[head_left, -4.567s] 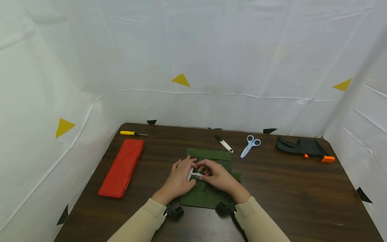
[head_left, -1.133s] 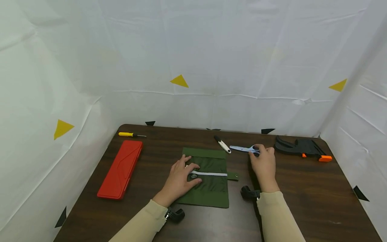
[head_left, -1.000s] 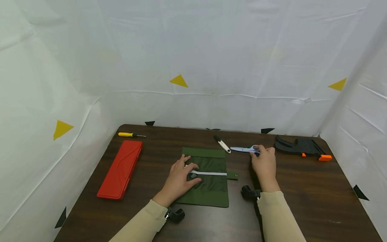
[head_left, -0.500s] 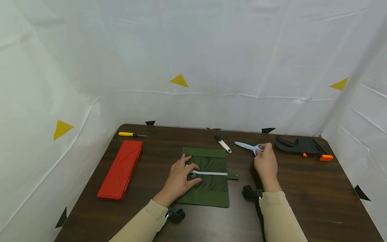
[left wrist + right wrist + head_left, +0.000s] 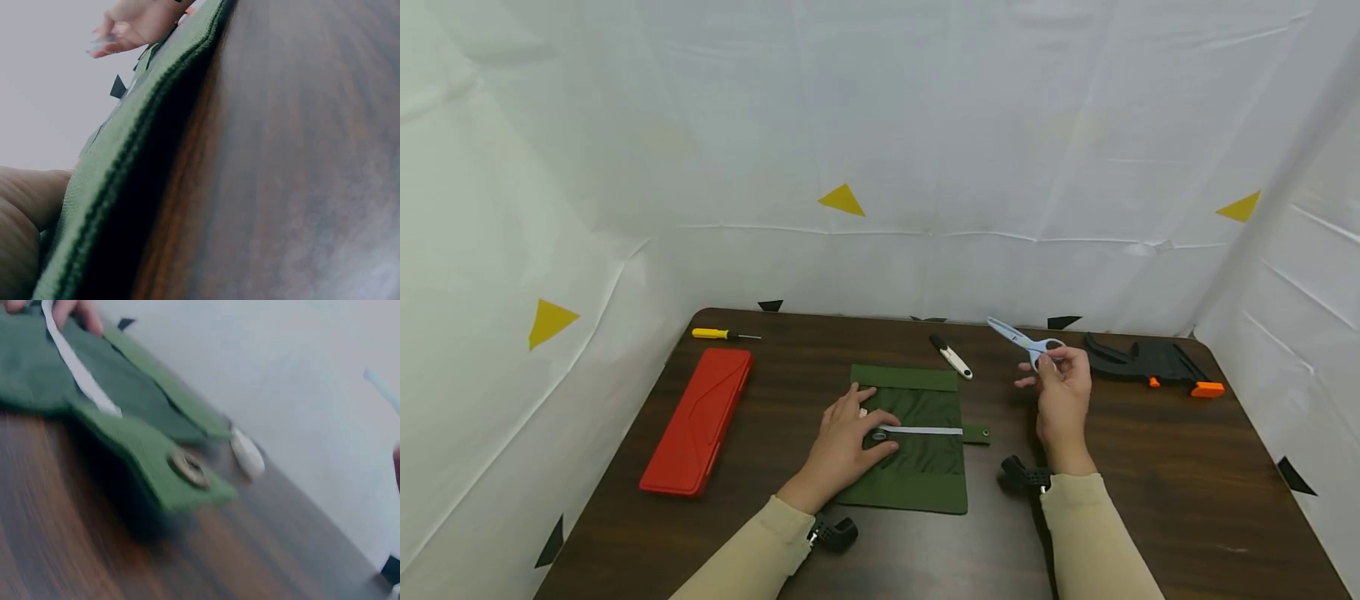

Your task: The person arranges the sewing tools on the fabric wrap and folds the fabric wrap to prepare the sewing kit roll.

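Your left hand (image 5: 844, 444) rests on the green cloth tool roll (image 5: 917, 492), thumb and fingers spread, at the white elastic band (image 5: 925, 431). The roll lies left of your right hand (image 5: 1062, 400) and closer to you. That right hand pinches the light-blue scissors (image 5: 1013, 335) by their handles, long axis slanting up and left, higher than half a second ago.

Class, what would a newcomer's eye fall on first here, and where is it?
Probably the long red case, bright against the left side of the dark table. Next come the pale blue scissors, held up in the right hand, and the green cloth under the left hand, near the table's middle.
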{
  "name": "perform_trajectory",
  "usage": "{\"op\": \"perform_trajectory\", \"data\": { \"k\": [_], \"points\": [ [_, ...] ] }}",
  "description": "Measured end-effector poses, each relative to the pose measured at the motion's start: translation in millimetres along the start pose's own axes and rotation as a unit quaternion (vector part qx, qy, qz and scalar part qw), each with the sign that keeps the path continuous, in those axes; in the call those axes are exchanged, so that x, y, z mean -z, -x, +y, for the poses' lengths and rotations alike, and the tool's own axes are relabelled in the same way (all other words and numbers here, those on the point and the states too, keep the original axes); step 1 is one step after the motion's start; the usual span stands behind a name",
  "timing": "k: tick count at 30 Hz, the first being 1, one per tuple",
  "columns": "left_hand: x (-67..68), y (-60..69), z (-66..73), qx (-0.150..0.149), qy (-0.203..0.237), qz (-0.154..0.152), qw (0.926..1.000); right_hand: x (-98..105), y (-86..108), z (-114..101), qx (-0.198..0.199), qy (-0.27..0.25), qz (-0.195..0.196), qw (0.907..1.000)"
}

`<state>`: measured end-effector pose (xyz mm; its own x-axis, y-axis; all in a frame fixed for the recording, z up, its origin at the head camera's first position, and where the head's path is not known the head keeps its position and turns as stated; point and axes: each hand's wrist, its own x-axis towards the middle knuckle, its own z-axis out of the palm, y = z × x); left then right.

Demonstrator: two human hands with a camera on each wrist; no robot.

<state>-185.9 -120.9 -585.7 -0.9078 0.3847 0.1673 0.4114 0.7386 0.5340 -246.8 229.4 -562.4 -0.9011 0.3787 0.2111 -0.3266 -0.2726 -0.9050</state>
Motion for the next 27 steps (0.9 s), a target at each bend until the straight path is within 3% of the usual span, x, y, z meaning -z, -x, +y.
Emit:
{"op": "perform_trajectory", "data": {
  "k": [2, 5, 9, 16, 19, 22, 27],
  "points": [
    [0.3, 0.5, 0.3, 0.003, 0.006, 0.000, 1.0000, -7, 4.1, -1, 0.012, -0.078, -0.044, 0.9959],
    [0.5, 1.1, 0.6, 0.010, 0.014, 0.003, 0.9998, -18, 12.1, -1, -0.015, -0.138, -0.104, 0.9848],
    [0.1, 0.9, 1.1, 0.013, 0.018, 0.011, 0.9997, -33, 22.3, 2, -0.060, -0.154, -0.145, 0.9756],
    [0.3, -0.2, 1.2, 0.009, 0.012, 0.021, 0.9997, -55, 37.0, 7, -0.098, -0.174, -0.198, 0.9596],
    [-0.4, -1.1, 1.0, 0.004, 0.003, 0.027, 0.9996, -62, 42.7, 11, -0.123, -0.164, -0.214, 0.9551],
    [-0.6, -1.8, 1.4, -0.001, -0.004, 0.033, 0.9994, -68, 47.9, 14, -0.140, -0.116, -0.232, 0.9557],
    [-0.4, -2.1, 2.8, 0.002, -0.009, 0.039, 0.9992, -78, 56.0, 16, -0.133, -0.059, -0.250, 0.9573]
  ]
}}
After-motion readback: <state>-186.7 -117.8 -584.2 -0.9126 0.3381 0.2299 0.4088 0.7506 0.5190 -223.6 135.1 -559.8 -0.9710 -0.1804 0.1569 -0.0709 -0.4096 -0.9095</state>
